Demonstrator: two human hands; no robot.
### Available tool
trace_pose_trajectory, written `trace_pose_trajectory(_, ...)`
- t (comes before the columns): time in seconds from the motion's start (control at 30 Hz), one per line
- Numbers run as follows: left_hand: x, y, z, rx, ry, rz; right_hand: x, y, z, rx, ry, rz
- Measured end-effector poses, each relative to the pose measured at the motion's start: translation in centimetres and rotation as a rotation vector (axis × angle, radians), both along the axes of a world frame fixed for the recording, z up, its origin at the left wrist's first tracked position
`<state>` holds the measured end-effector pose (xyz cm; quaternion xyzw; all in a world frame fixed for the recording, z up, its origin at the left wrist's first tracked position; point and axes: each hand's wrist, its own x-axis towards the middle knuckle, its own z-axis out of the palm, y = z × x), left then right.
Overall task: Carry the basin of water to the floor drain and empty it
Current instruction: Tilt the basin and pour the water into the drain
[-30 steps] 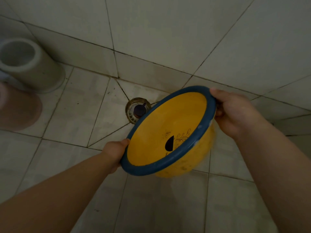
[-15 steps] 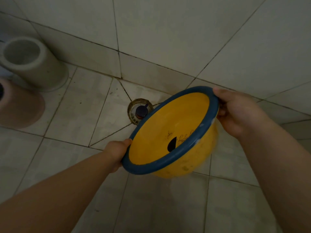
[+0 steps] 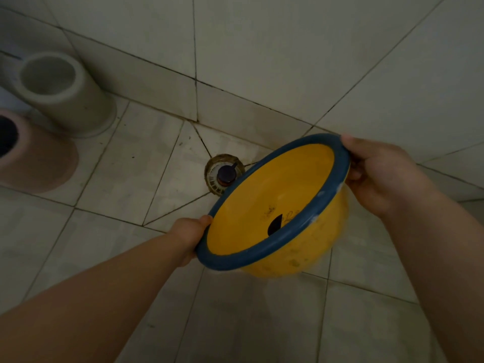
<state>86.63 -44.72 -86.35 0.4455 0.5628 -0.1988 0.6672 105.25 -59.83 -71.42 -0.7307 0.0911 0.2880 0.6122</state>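
Basin: yellow with a blue rim, held in the air at centre-right of the frame, tipped steeply. Its upper-left rim edge overlaps the floor drain in this view. No pool of water shows in the bowl, only a dark half-round mark and some specks near the bottom. No stream is visible either. Judgement: emptying is at or near its end.

Doing the step well: keep the low edge of the rim aimed over the drain so the last drops fall on the grate, not on the floor tiles. Hold the tilt a moment, then give it a small shake. The wet rim may be slippery, so keep both grips firm.

Left hand: at the lower-left rim, thumb tip over the blue edge, fingers curled beneath and clamped on it.
Right hand: at the upper-right rim, thumb on top, fingers wrapped under and gripping.
The hands are well apart, on opposite sides of the basin.

Upper left of the frame: a grey cylinder and a pink one stand on the floor, well clear of the drain.
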Motion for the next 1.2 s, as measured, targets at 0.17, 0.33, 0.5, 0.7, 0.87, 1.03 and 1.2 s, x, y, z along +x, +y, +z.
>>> trace_pose_trajectory(0.17, 0.1, 0.0, 0.1, -0.009, -0.006, 0.017, 0.1, 0.0, 0.0, 0.015, 0.020, 0.009)
trace_pose_trajectory(0.33, 0.3, -0.1, 0.2, -0.009, -0.006, 0.014, 0.1, 0.3, 0.1, 0.018, 0.018, -0.004)
trace_pose_trajectory(0.5, 0.3, 0.0, 0.0, -0.015, 0.001, 0.016, 0.1, 0.6, 0.1, 0.020, 0.006, -0.010)
trace_pose_trajectory(0.7, 0.4, -0.1, -0.2, -0.018, 0.003, 0.000, 0.3, 1.1, 0.2, 0.023, -0.012, -0.017)
trace_pose_trajectory(0.87, 0.4, -0.1, -0.4, -0.019, -0.008, -0.014, 0.3, 1.5, 0.5, 0.023, -0.023, -0.013)
trace_pose_trajectory(1.03, 0.6, -0.2, -0.3, -0.020, -0.019, -0.020, 0.3, 2.1, 0.7, 0.022, -0.019, 0.006)
trace_pose_trajectory(1.2, 0.8, -0.3, -0.1, -0.029, -0.022, -0.015, 0.4, 2.6, 1.0, 0.009, -0.032, 0.034)
